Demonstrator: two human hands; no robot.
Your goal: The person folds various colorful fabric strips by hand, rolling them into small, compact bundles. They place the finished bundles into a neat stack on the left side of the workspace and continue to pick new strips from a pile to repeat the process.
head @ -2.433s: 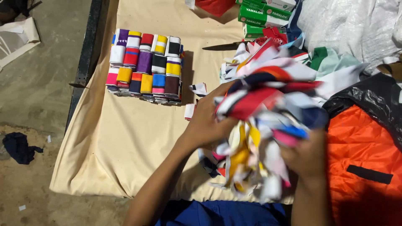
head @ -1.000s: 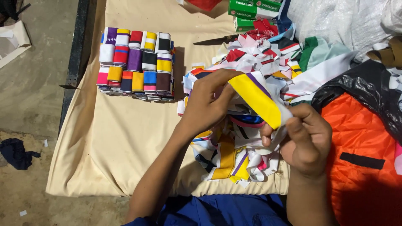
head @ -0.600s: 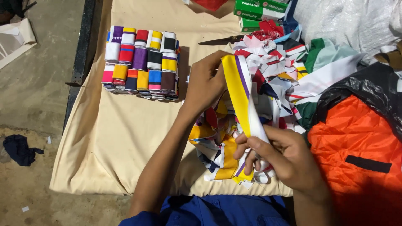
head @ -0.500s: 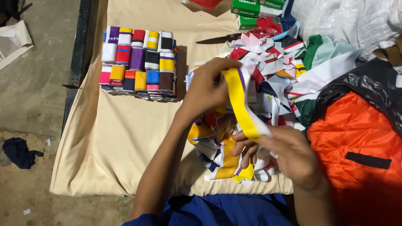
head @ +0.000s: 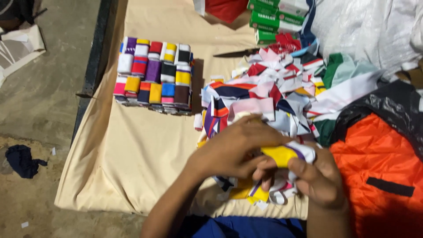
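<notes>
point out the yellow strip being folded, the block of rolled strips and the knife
yellow strip (head: pixel 280 155), head view, on the yellow face between both hands
block of rolled strips (head: pixel 154 72), head view, on a purple roll near its middle
knife (head: pixel 233 53), head view, on the dark blade lying on the cloth

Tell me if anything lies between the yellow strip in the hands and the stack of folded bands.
Nothing visible does. Both the left hand and right hand grip the yellow strip. Between it and the stack of folded bands lies only bare beige cloth; the loose strip pile sits to the right.
</notes>
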